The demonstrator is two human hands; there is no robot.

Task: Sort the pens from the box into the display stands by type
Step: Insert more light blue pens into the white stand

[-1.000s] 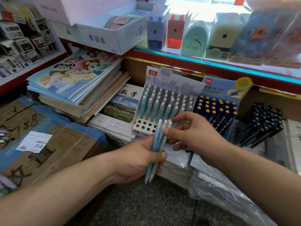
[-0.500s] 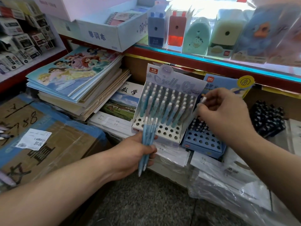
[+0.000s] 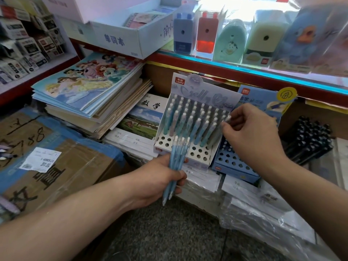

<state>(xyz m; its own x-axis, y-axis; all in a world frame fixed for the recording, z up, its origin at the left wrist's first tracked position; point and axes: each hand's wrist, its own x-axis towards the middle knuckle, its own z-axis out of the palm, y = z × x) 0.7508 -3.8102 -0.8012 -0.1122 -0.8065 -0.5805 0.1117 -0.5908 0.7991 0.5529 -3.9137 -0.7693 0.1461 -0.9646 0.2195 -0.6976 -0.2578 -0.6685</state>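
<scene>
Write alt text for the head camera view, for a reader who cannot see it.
A person's right hand pinches one pale pen at the right edge of a white display stand partly filled with similar pens, while the left hand grips a bundle of blue pens. A blue stand sits beside it.

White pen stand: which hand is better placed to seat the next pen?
Right. The right hand pinches a single pen at the white pen stand's right side, above its holes; the left hand is busy gripping the bundle of pens.
</scene>
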